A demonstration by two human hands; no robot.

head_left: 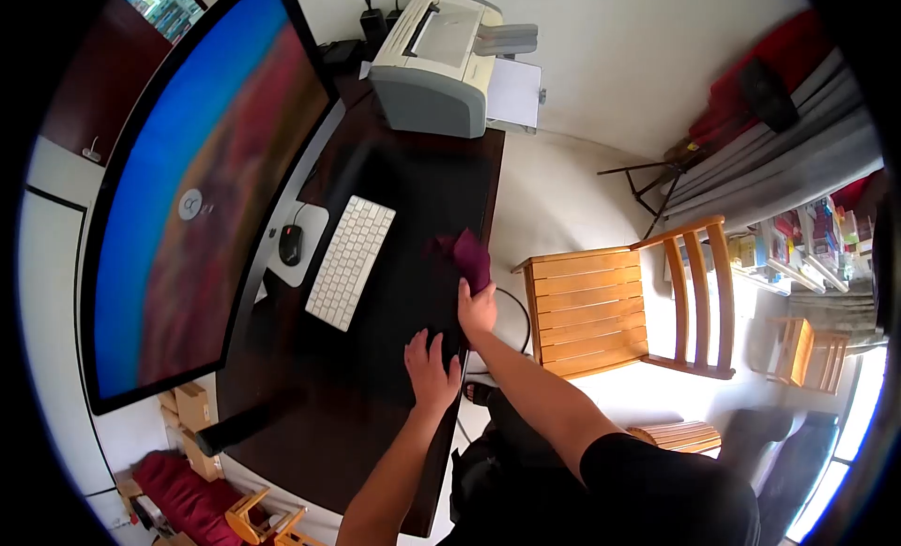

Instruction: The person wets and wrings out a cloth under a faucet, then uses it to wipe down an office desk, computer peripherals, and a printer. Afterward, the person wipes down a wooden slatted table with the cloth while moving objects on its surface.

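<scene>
A dark purple cloth (469, 259) is bunched at the edge of the dark desk, with my right hand (477, 309) closed on its lower end. Part of the cloth rests on the black desk mat (427, 199). My left hand (433, 371) lies on the desk surface, fingers spread and holding nothing, below and left of the cloth. To the left of the cloth is a white keyboard (351, 262). Beyond it, a black mouse (291, 245) sits on the monitor's pale base.
A large monitor (202, 199) stands along the desk's left side. The printer (436, 67) is at the desk's far end. A wooden chair (587, 307) stands right of the desk, near a black cable (526, 321). A dark cylindrical object (221, 435) lies near the lower left edge.
</scene>
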